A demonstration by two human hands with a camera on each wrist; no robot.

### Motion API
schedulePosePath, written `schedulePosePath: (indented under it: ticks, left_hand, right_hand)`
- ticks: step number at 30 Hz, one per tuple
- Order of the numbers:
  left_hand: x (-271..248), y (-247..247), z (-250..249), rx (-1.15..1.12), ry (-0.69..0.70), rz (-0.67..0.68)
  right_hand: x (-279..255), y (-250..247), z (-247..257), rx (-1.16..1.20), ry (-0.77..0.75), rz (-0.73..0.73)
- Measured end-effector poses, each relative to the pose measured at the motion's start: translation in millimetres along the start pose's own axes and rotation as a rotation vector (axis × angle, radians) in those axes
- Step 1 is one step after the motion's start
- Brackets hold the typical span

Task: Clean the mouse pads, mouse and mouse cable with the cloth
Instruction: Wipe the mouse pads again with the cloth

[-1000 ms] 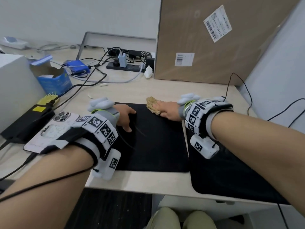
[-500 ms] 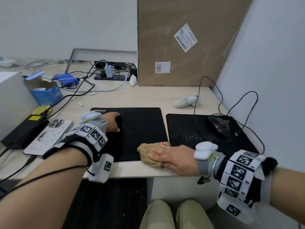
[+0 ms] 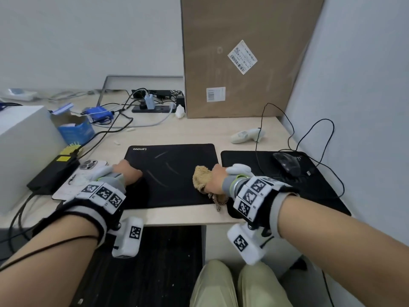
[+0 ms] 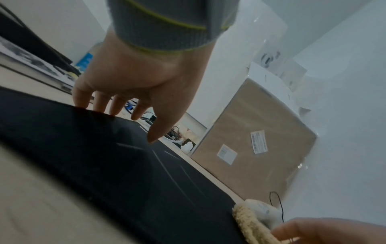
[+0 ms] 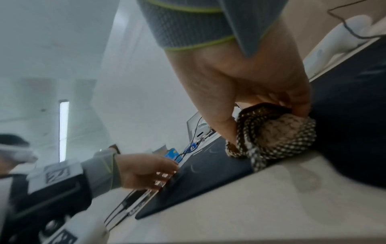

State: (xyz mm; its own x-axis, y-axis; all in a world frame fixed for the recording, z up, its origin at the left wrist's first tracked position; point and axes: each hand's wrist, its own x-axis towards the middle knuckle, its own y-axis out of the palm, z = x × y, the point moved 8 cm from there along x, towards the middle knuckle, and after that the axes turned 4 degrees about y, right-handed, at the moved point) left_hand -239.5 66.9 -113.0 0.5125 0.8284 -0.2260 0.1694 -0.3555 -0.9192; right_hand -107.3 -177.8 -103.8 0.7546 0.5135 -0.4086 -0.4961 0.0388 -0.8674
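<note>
A black Lenovo mouse pad [image 3: 170,173] lies on the desk, with faint streaks across it. My left hand [image 3: 127,173] rests on its left edge with straight fingers [image 4: 117,112]. My right hand [image 3: 215,179] grips a bunched tan cloth [image 3: 202,179] at the pad's right edge; in the right wrist view the fingers [image 5: 298,109] curl round the cloth [image 5: 282,135]. A loose tail of cloth hangs toward the desk's front edge. A second black pad [image 3: 247,160] lies to the right, carrying a black mouse [image 3: 286,166]. Its cable [image 3: 309,129] loops toward the right wall.
A phone [image 3: 81,173] and a black power brick [image 3: 53,173] lie left of the pad. A white controller [image 3: 245,135] sits behind the pads. A tall cardboard box [image 3: 239,56], a power strip [image 3: 152,107], a blue box [image 3: 75,129] and cables fill the back.
My right hand has moved the cloth from the pad's far edge to its near edge, then to the right edge, now bunched in a grip. The left hand stays on the pad's left edge.
</note>
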Motion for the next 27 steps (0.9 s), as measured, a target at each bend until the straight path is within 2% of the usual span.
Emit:
schedulePosePath:
  ticks: [3,7,13,17,21,25,27]
  left_hand:
    - [7.9,0.2,12.0,-0.138,-0.036,0.010]
    - [46.1,8.9,37.0,-0.323,-0.065,-0.032]
    - [34.2,-1.6,42.6,-0.518,-0.076,-0.082]
    - [30.9,-4.4,42.4,-0.677,-0.062,-0.116]
    - [13.7,-1.2,16.7,-0.780,0.003,-0.082]
    - [0.7,11.4,-9.2,-0.687,0.096,0.018]
    - [0.1,12.7,-13.8,-0.620,0.116,0.022]
  right_hand:
    - [1.7,-7.3,1.2,0.264,-0.015,0.022]
    - [6.7,-16.5,-1.0,0.362,0.021,0.029]
    - [15.8,-25.7,-6.9,0.563,0.081,0.069]
    - [11.7,-41.4,-4.0,0.453,0.053,-0.006]
    - [10.9,-67.6,-15.8,0.302,0.126,-0.118]
    - [6.5,-82.4,-35.6,0.091,0.159,-0.159]
    - [6.9,-89.5,-37.1,0.056,0.100,-0.231]
